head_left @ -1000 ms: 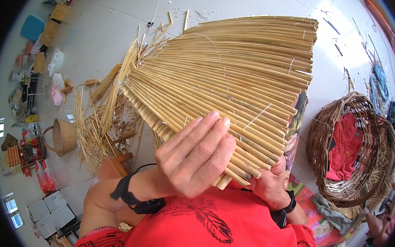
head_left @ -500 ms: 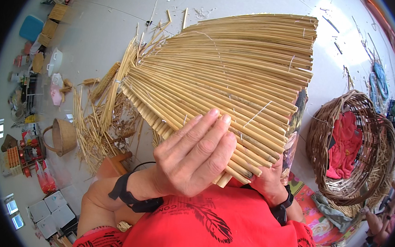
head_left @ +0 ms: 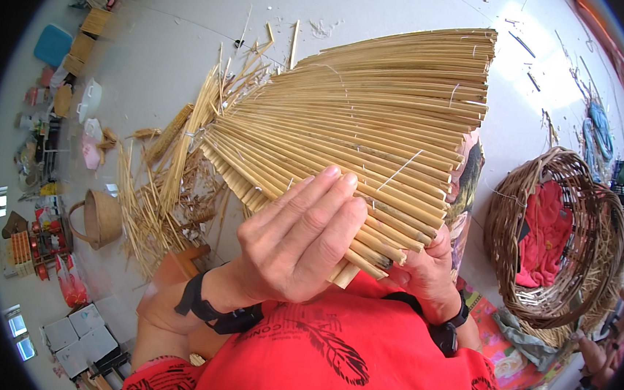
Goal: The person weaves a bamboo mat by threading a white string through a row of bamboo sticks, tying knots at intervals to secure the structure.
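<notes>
While the left hand (head_left: pixel 297 241) grips the near edge of the fan (head_left: pixel 347 117), its fingers lie close together on the upper face, lightly bent, tips pointing up and away across the stalks. Thumb out of sight below. Fan, made of straw stalks laid side by side, slopes above the lap of the red shirt (head_left: pixel 314 349); narrow end to the left, broad edge to the right. Most of it spreads beyond the left fingertips.

Right hand (head_left: pixel 423 273) at the near right corner, touching the stalk ends; fingers curled, partly hidden behind the fan. Cannot tell whether they pinch a stalk. Short white thread (head_left: pixel 400 170) slants over the stalks, to the right of the left fingertips; a finer stitch line curves across farther out.

Floor (head_left: pixel 169 48): loose straw (head_left: pixel 156 216) heaped left of the fan, near its narrow end. Handled basket (head_left: pixel 101 219) beyond that, toward the floor's left side. On the right side, wicker basket (head_left: pixel 497 231) with red cloth (head_left: pixel 543 235) inside; blue cord (head_left: pixel 599 133) just behind it.
</notes>
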{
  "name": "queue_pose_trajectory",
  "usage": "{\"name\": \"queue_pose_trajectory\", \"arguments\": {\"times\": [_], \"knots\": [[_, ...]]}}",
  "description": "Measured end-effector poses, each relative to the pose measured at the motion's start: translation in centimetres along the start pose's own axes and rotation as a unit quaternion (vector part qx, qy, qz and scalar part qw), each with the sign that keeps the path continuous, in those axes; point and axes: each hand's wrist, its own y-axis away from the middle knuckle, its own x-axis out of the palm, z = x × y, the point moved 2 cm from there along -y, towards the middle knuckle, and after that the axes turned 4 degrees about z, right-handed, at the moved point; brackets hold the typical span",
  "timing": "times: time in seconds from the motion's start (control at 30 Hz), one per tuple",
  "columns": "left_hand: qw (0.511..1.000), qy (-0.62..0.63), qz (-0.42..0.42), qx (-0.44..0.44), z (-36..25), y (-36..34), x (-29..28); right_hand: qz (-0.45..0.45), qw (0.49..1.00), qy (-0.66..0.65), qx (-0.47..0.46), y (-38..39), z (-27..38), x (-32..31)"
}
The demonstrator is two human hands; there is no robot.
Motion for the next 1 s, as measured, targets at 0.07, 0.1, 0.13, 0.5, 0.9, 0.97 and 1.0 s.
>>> {"name": "queue_pose_trajectory", "arguments": {"times": [0.07, 0.1, 0.13, 0.5, 0.9, 0.97, 1.0], "knots": [[1.0, 0.01, -0.01, -0.01, 0.2, -0.3, -0.2, -0.053, 0.997, 0.046, -0.012, -0.3, 0.4, 0.7], [1.0, 0.005, -0.008, -0.004, 0.5, -0.5, -0.6, -0.07, 0.996, 0.06, -0.018, -0.3, 0.5, 0.8], [0.999, 0.031, -0.012, -0.034, 1.0, -0.7, -1.2, -0.038, 0.998, 0.052, -0.018, 0.2, 0.6, 0.3], [0.958, 0.098, -0.123, -0.241, 5.2, -1.3, -4.1, 0.017, 0.974, 0.187, -0.126, -7.5, 2.9, 4.8], [0.942, 0.154, -0.146, -0.26, 6.0, -1.5, -4.2, 0.012, 0.958, 0.227, -0.176, -10.6, 0.7, 5.3], [0.941, 0.153, -0.149, -0.261, 6.0, -1.5, -4.1, 0.009, 0.965, 0.214, -0.153, -10.6, 0.7, 5.3], [0.941, 0.153, -0.152, -0.261, 6.0, -1.5, -4.1, 0.007, 0.965, 0.211, -0.155, -10.6, 0.6, 5.3]]}}
